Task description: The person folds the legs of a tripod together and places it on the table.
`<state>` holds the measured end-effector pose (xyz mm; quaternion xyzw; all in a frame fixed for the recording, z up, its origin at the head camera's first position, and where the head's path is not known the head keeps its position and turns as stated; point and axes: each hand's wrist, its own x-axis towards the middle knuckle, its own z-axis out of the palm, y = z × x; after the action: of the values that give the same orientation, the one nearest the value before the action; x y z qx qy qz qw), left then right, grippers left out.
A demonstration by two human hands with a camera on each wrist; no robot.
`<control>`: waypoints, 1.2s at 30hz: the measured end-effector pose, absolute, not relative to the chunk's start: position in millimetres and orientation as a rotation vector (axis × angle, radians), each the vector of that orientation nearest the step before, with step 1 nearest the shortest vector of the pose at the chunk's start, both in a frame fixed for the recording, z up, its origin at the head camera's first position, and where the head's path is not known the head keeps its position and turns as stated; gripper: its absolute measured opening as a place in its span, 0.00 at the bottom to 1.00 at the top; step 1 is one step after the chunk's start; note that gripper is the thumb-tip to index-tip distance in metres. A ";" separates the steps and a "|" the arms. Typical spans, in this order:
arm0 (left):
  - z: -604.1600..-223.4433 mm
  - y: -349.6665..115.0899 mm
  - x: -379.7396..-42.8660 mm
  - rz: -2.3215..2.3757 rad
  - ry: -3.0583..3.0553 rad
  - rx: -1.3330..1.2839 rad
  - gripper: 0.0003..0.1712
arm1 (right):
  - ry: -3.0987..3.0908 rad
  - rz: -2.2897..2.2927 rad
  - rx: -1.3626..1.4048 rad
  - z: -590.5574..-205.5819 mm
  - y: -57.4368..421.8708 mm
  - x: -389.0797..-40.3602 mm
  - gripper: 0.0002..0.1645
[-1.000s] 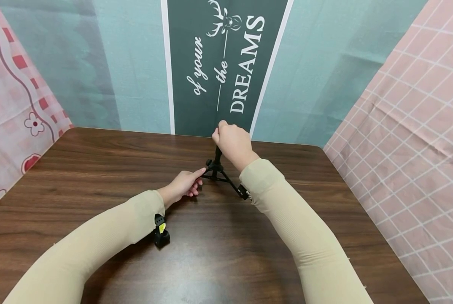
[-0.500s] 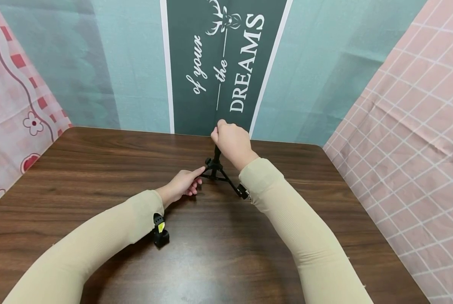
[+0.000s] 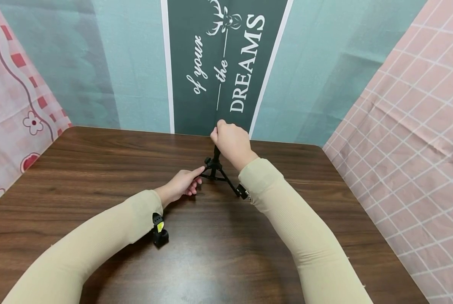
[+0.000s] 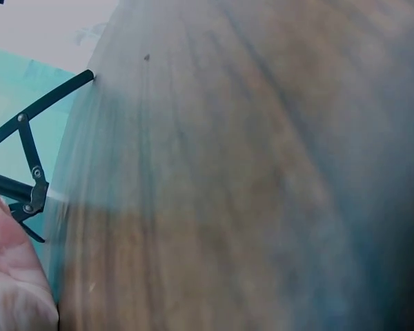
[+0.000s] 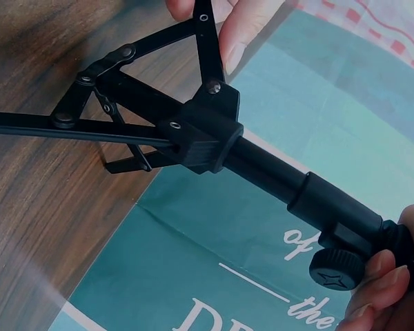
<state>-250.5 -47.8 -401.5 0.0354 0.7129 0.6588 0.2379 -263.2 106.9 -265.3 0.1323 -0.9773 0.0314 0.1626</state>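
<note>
A black tripod stand (image 3: 214,165) stands upright near the back of the table, its legs spread. My left hand (image 3: 182,183) pinches one of its legs, thumb on top; in the right wrist view those left fingertips (image 5: 236,52) lie on either side of the leg. Higher up, my right hand (image 3: 232,141) grips the pole. The right wrist view has the right fingers (image 5: 378,272) curled around the pole's upper section, beside a round knob (image 5: 337,269). Hinged braces (image 5: 110,65) join the legs to the centre tube. In the left wrist view a leg (image 4: 55,96) reaches down to the tabletop.
The brown wood-grain table (image 3: 219,253) runs back to a teal and dark green printed curtain (image 3: 135,63). A pink checked cloth (image 3: 412,139) hangs at the right, a flowered one (image 3: 17,105) at the left. A small black wrist camera (image 3: 160,232) hangs under the left sleeve.
</note>
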 end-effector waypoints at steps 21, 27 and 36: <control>-398.4 -43.8 -249.0 1.736 1.925 -0.017 0.30 | -2.778 0.084 0.380 -266.0 109.7 -263.9 0.15; -400.1 -43.0 -247.6 1.771 1.927 0.003 0.29 | -2.782 0.089 0.378 -266.6 110.7 -264.2 0.15; -401.7 -44.4 -246.3 1.802 1.914 0.042 0.29 | -2.772 0.104 0.381 -267.6 110.7 -262.2 0.15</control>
<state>-246.3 -44.4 -401.7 0.0153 0.7044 0.6629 0.2534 -262.2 110.7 -267.6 0.1342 -0.9756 0.0367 0.1700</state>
